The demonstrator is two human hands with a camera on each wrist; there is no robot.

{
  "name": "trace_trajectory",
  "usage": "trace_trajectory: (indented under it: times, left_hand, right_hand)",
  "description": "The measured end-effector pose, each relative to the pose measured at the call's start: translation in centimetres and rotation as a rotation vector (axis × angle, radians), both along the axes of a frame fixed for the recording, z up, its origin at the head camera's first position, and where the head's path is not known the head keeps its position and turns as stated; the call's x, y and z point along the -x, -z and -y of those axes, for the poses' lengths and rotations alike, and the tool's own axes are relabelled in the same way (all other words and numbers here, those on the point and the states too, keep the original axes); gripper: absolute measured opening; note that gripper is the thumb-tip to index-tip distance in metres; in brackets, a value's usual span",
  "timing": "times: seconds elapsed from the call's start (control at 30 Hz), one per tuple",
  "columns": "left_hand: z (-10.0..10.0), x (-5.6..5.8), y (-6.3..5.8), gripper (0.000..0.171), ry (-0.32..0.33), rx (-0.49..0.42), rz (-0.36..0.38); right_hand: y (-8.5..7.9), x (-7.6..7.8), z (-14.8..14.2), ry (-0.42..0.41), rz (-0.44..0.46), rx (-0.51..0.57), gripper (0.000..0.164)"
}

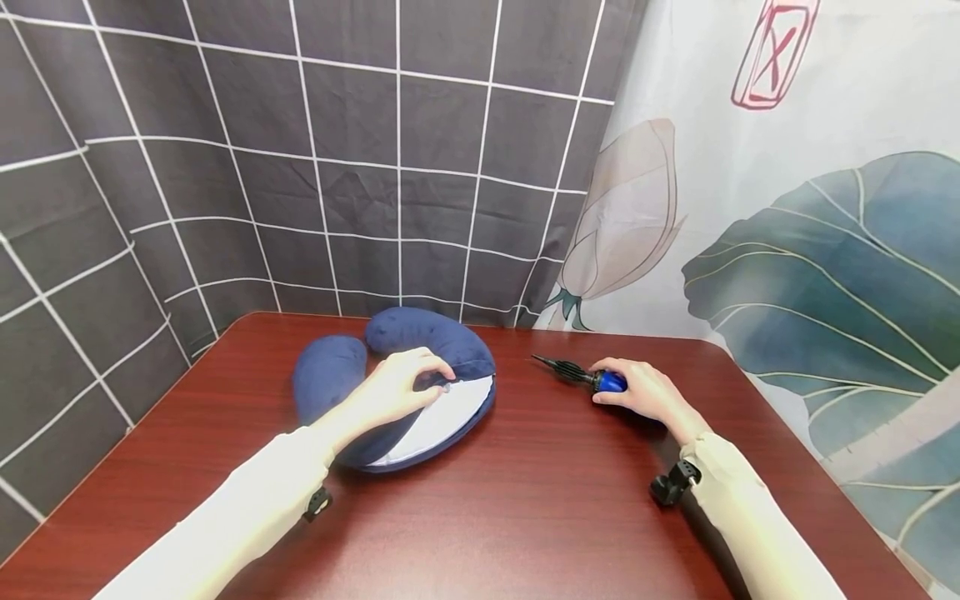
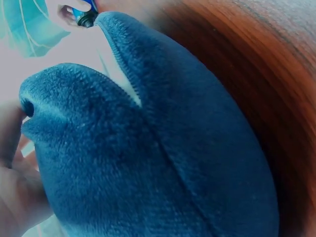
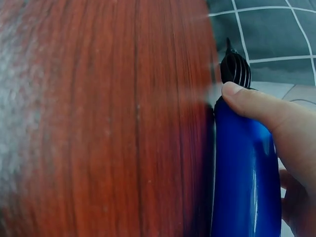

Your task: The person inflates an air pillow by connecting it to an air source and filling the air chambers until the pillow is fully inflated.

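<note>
A navy plush U-shaped neck pillow (image 1: 326,375) lies on the left half of the table, its zipper standing open and the white inside (image 1: 457,412) exposed. My left hand (image 1: 393,383) reaches over it and pinches the cover at the edge of that opening. Close up in the left wrist view, zipper teeth (image 2: 129,79) run along the gap. To the right, my right hand (image 1: 645,390) grips a blue-bodied tool (image 3: 244,173) with a black ribbed neck and a thin pointed tip. The tool lies low over the table, tip toward the back left, thumb along its body.
The reddish-brown wooden table (image 1: 540,500) carries the pillow and tool. Behind it hangs a dark cloth with a white grid (image 1: 360,200); a pale cloth with a lotus print (image 1: 705,250) hangs at the right. Each wrist wears a small black camera mount (image 1: 675,483).
</note>
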State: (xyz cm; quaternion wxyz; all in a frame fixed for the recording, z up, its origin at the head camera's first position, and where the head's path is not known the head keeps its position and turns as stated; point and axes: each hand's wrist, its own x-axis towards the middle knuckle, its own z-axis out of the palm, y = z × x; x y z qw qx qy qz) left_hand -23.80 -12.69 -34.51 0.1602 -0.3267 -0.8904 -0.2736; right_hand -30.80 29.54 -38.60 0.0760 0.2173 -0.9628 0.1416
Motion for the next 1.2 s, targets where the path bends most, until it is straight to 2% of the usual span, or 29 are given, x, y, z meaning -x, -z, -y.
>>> trace_trajectory:
  times: [0.17, 0.43, 0.63, 0.87, 1.07, 1.2]
  left_hand:
    - [0.0, -0.2, -0.2, 0.019, -0.015, -0.002, 0.0]
    - [-0.3, -0.6, -0.1, 0.019, -0.035, -0.017, -0.052]
    - [-0.1, -0.5, 0.5, 0.017, -0.047, -0.044, -0.055]
    - [0.1, -0.6, 0.4, 0.014, -0.059, -0.059, 0.04]
    - [0.2, -0.6, 0.3, 0.015, -0.051, -0.069, 0.052]
    - [0.2, -0.6, 0.3, 0.017, -0.062, -0.069, 0.069]
  right_hand:
    - [-0.1, 0.1, -0.1, -0.004, 0.012, 0.012, 0.054]
    - [-0.1, 0.0, -0.1, 0.032, 0.028, 0.006, 0.062]
    - [-0.3, -0.1, 0.3, 0.02, -0.039, 0.014, 0.062]
    - [-1.0, -0.4, 2.2, -0.063, -0.146, 0.074, 0.052]
    - [-1.4, -0.9, 5.9, -0.159, -0.243, 0.182, 0.037]
    - [-1.5, -1.3, 8.7, -0.209, -0.255, 0.279, 0.03]
